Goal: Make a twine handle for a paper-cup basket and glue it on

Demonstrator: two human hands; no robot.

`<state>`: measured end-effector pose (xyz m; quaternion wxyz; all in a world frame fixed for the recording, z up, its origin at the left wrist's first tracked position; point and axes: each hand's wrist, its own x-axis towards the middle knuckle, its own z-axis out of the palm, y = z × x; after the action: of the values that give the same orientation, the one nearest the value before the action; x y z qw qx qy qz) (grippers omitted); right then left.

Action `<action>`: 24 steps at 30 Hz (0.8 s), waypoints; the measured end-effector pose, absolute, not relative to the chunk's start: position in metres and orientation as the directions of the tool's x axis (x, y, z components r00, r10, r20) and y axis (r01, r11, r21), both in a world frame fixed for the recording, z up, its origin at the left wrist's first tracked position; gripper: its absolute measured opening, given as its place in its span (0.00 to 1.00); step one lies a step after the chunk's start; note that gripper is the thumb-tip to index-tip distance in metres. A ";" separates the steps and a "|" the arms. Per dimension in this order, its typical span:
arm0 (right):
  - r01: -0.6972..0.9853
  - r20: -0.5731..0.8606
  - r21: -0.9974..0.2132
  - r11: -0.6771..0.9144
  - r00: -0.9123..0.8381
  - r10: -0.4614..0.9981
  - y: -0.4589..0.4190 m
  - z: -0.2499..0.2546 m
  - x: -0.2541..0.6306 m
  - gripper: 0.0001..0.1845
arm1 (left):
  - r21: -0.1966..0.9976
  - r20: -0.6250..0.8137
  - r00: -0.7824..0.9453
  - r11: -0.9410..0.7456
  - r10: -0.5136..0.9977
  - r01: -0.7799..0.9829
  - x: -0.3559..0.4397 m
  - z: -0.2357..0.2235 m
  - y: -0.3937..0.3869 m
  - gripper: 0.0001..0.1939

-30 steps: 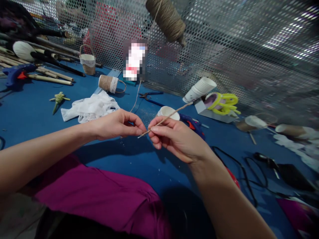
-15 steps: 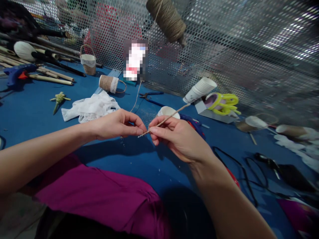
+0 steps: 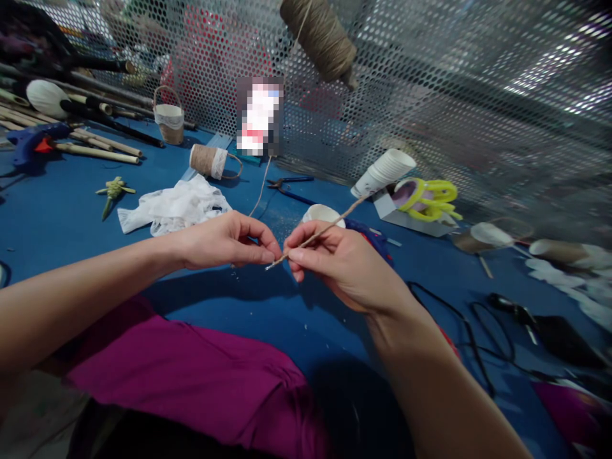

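Note:
My right hand (image 3: 342, 264) is closed in a pinch on a thin twine-wrapped stick (image 3: 335, 224) that slants up to the right. My left hand (image 3: 224, 241) is closed, its fingertips pinched at the stick's lower end. A strand of jute twine (image 3: 261, 191) runs from my left hand up toward a big twine spool (image 3: 320, 39) hanging on the perforated metal screen. Both hands hover above the blue table (image 3: 57, 217). Behind my right hand stand a white paper cup (image 3: 322, 215) and a blue glue gun (image 3: 370, 239).
White lace cloth (image 3: 174, 207), two small twine-wrapped baskets (image 3: 168, 122) (image 3: 209, 160), pliers (image 3: 287, 183), stacked paper cups (image 3: 382, 172), yellow-handled scissors (image 3: 428, 194) and another glue gun (image 3: 33, 141) lie around. Bamboo sticks (image 3: 95, 152) fill the far left. Black cables (image 3: 473, 344) lie right.
Almost nothing has moved. My right hand has shifted the stick very slightly, with its lower tip dipping a little.

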<state>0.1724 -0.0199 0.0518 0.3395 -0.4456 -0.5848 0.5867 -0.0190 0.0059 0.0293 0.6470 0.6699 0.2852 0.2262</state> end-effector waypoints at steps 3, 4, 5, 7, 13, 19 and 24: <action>0.129 -0.115 -0.989 -0.070 -0.384 0.916 -0.020 0.052 0.173 0.06 | 0.996 -0.068 0.737 0.005 0.673 0.088 -0.019 0.030 0.005 0.05; 0.126 -0.110 -0.990 -0.066 -0.388 0.915 -0.020 0.052 0.173 0.06 | 0.996 -0.070 0.737 0.008 0.673 0.087 -0.018 0.031 0.005 0.04; 0.120 -0.107 -0.991 -0.064 -0.391 0.914 -0.020 0.051 0.173 0.06 | 0.996 -0.072 0.737 0.010 0.672 0.089 -0.018 0.031 0.005 0.04; 0.111 -0.101 -0.992 -0.062 -0.395 0.913 -0.020 0.051 0.173 0.06 | 0.996 -0.078 0.737 0.015 0.671 0.092 -0.018 0.032 0.004 0.04; 0.098 -0.144 -0.989 -0.114 -0.405 0.903 -0.020 0.051 0.173 0.07 | 0.995 -0.093 0.720 0.037 0.688 0.093 -0.017 0.031 0.005 0.04; 0.020 -0.251 -0.963 -0.268 -0.417 0.873 -0.019 0.052 0.171 0.09 | 0.994 -0.102 0.705 0.054 0.702 0.090 -0.017 0.032 0.005 0.03; -0.059 -0.255 -0.951 -0.302 -0.399 0.881 -0.019 0.051 0.167 0.13 | 0.996 -0.092 0.705 0.057 0.703 0.073 -0.018 0.032 0.005 0.04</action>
<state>0.1672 -0.0192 0.0513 0.3436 -0.4273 -0.4807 0.6844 -0.0178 0.0052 0.0324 0.6617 0.6441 0.3013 0.2379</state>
